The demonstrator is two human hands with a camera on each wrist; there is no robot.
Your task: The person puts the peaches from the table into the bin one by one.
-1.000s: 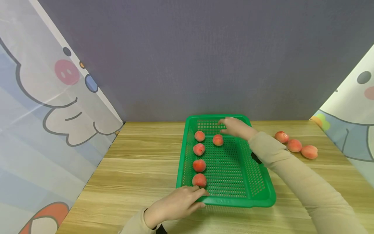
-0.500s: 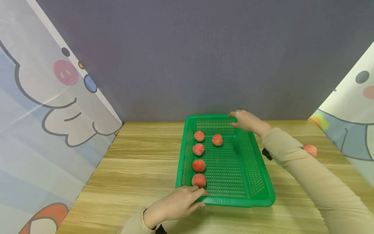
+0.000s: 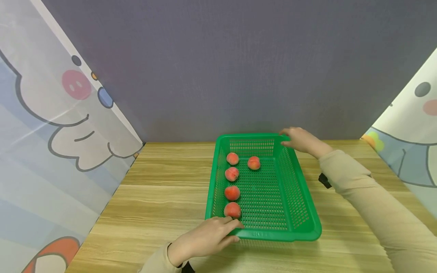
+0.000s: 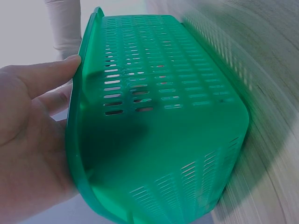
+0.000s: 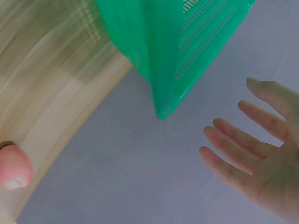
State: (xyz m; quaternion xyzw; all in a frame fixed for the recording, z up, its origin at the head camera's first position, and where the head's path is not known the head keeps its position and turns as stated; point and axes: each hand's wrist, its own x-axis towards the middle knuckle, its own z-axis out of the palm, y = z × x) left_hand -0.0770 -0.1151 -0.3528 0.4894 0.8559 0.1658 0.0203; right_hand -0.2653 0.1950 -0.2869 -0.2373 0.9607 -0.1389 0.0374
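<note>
Our right hand (image 3: 300, 140) hangs relaxed and empty by the far right corner of the basket (image 3: 273, 235); our left hand (image 3: 213, 233) pinches its near rim. Inside, four peaches (image 3: 232, 193) line the left wall, a fifth (image 3: 253, 163) beside the farthest. Another peach (image 5: 15, 167) lies outside on the desk (image 3: 164, 204). We'd best brace the rim gently, clearing that corner so nothing rolls.

A plain grey wall (image 3: 205, 68) stands at 12 o'clock, a cartoon-printed panel (image 3: 34, 151) at 9, a 2nd panel (image 3: 414, 155) at 3; the surface (image 3: 160, 193) at 6 is wood-grained.
</note>
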